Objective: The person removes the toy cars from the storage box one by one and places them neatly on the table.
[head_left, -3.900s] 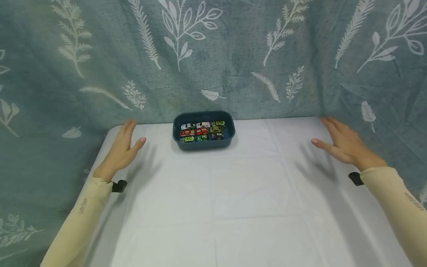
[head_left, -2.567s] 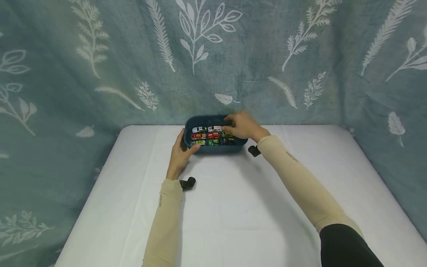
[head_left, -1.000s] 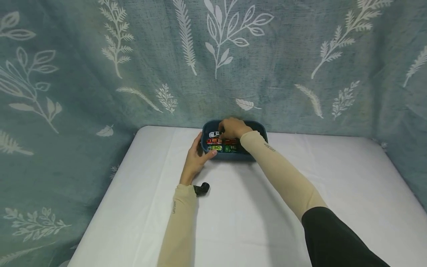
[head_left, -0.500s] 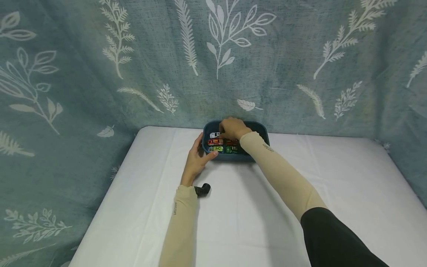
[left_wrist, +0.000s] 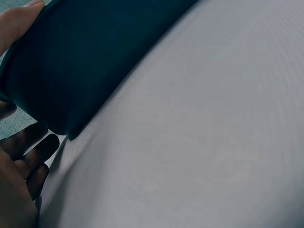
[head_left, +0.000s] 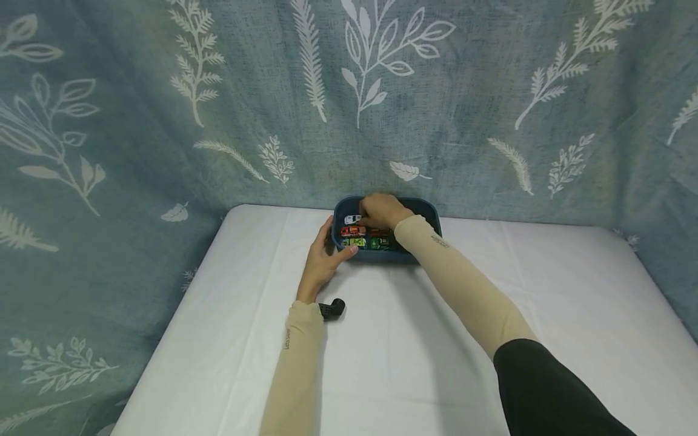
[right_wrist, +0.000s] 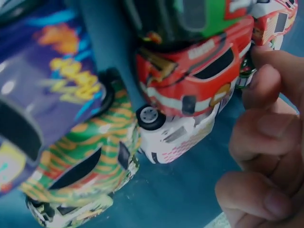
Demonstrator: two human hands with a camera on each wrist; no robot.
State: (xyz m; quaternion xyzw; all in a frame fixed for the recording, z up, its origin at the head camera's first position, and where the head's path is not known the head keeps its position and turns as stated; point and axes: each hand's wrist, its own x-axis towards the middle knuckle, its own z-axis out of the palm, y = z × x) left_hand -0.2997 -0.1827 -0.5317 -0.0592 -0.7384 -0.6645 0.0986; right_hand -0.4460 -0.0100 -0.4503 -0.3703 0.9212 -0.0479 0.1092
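Observation:
A dark blue tray (head_left: 392, 257) with several small toy cars stands at the table's back edge. My left hand (head_left: 320, 261) grips its left end, thumb over the front rim and fingers along the outer side. In the left wrist view the thumb (left_wrist: 19, 21) lies on the rim. My right hand (head_left: 383, 210) reaches inside, fingers bent, beside the white toy car (head_left: 352, 219) at the back left; whether they pinch it is hidden. The right wrist view shows the curled fingers (right_wrist: 263, 133) near a red toy car (right_wrist: 199, 71) and a white one with pink dots (right_wrist: 183, 137).
An orange toy car (head_left: 353, 231), a yellow-green one (head_left: 354, 241) and a green one (head_left: 378, 243) sit in the tray's front part. A white cloth (head_left: 360, 363) covers the table. Right behind the tray hangs a green leaf-patterned curtain (head_left: 463, 97).
Both hands came in from the table's sides to the tray. The left took hold of its left end; the right moved from the right-hand cars to the back left, staying there this last second.

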